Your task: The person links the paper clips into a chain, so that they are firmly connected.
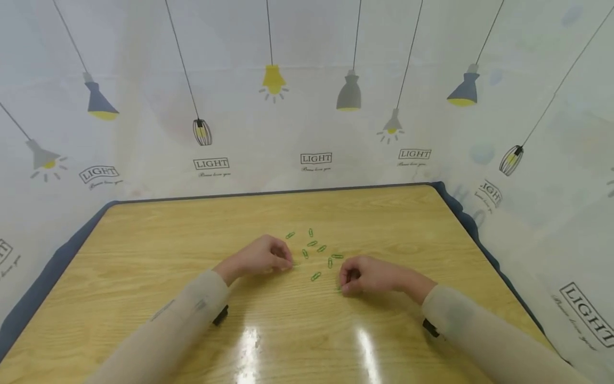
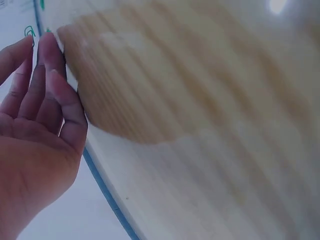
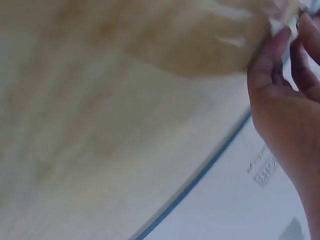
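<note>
Several green paper clips (image 1: 312, 244) lie scattered on the wooden table (image 1: 192, 229) between the two hands. My left hand (image 1: 263, 256), left of them, pinches a green paper clip (image 1: 296, 264) between thumb and fingertip. In the left wrist view that paper clip (image 2: 30, 33) shows at the fingertips, while the other fingers of the hand (image 2: 42, 115) are loosely bent. On the right, my right hand (image 1: 368, 274) has its thumb and forefinger together on another green paper clip (image 1: 339, 289), mostly hidden by the fingers. The right wrist view catches this hand (image 3: 285, 100) at its edge.
One paper clip (image 1: 315, 277) lies nearer to me than the other loose ones. A dark blue edging (image 1: 268, 194) runs along the table's far side. Behind it hangs a white sheet (image 1: 259, 165) printed with lamps. Light reflects off the near tabletop.
</note>
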